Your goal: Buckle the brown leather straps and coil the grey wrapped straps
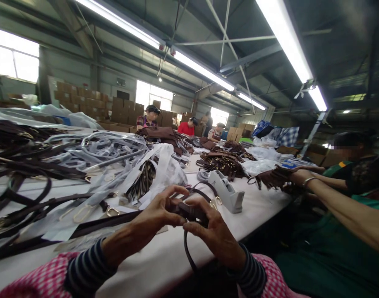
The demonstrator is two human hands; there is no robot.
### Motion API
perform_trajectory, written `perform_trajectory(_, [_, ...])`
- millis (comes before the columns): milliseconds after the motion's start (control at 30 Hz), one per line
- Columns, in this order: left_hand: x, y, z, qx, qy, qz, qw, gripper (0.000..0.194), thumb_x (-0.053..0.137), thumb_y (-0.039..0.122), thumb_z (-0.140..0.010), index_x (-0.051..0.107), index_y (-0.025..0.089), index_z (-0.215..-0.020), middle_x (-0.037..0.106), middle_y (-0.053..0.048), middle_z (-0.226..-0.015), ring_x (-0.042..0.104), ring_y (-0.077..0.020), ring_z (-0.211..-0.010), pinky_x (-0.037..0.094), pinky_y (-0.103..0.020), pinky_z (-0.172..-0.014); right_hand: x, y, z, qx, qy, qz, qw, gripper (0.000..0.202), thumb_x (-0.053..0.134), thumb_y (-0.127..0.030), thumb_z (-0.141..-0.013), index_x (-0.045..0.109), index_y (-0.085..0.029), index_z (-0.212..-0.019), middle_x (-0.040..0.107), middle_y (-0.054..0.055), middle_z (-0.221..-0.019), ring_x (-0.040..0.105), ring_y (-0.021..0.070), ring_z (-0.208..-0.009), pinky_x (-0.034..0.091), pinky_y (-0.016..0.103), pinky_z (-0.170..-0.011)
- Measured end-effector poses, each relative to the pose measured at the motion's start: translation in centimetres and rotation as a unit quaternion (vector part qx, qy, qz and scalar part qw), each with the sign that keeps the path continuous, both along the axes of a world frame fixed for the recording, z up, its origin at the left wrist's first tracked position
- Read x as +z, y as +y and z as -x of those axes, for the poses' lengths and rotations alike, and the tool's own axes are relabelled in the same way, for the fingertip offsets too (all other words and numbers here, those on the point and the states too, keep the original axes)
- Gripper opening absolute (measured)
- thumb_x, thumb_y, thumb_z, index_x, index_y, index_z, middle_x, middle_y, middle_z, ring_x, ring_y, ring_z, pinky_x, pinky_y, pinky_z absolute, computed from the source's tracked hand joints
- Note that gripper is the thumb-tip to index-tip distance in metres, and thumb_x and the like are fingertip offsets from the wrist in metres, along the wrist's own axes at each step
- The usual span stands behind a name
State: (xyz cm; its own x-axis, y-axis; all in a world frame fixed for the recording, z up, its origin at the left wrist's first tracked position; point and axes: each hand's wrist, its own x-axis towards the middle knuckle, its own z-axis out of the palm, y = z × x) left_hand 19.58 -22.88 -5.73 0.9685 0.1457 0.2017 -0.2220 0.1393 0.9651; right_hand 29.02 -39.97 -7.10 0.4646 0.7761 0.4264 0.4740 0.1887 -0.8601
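Between both hands, above the near edge of the white table, is a dark brown strap (pixel 188 211), bunched or coiled. My left hand (pixel 166 207) grips it from the left, thumb and fingers curled round it. From the right, my right hand (pixel 209 223) holds the same strap, thumb near the left one. One length of it hangs below the hands. Just beyond lie gold clasps (pixel 219 200) on a strap. A grey tape dispenser (pixel 226 191) stands right of my hands. Left of them a clear plastic bag (pixel 164 165) holds a stack of tags (pixel 142 181).
Brown straps (pixel 18 198) and plastic-wrapped straps (pixel 111 145) cover the left of the table (pixel 267 203). Brown piles (pixel 222 163) lie farther back. At right, a co-worker's arms (pixel 329 194) hold a brown bundle (pixel 270 177). Other people sit at the far side, before stacked cartons (pixel 80 97).
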Motion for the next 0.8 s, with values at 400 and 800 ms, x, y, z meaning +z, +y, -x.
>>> perform_trajectory(400, [-0.8,-0.1,1.4,0.036,0.006,-0.285,0.958,0.031,0.072,0.047,-0.090,0.061,0.019,-0.081,0.065,0.000,-0.073,0.054,-0.0152,-0.069,0.037,-0.025,-0.061,0.0,-2.2,1.2,-0.118,-0.302,-0.022,0.946,0.019,0.079,-0.012,-0.082,0.070,-0.019,-0.097,0.068,0.004,-0.088,0.058,0.0240,-0.089,0.045,0.035,-0.077])
perform_trajectory(800, [1.7,-1.7,6.1,0.059,0.055,-0.346,0.935,0.035,0.069,0.051,-0.090,0.062,0.018,-0.080,0.062,0.002,-0.074,0.053,-0.0149,-0.072,0.037,-0.026,-0.063,0.1,-1.4,3.7,-0.076,-0.322,-0.081,0.940,0.008,0.076,-0.017,-0.088,0.069,-0.016,-0.092,0.066,0.005,-0.083,0.058,0.0221,-0.083,0.043,0.032,-0.073])
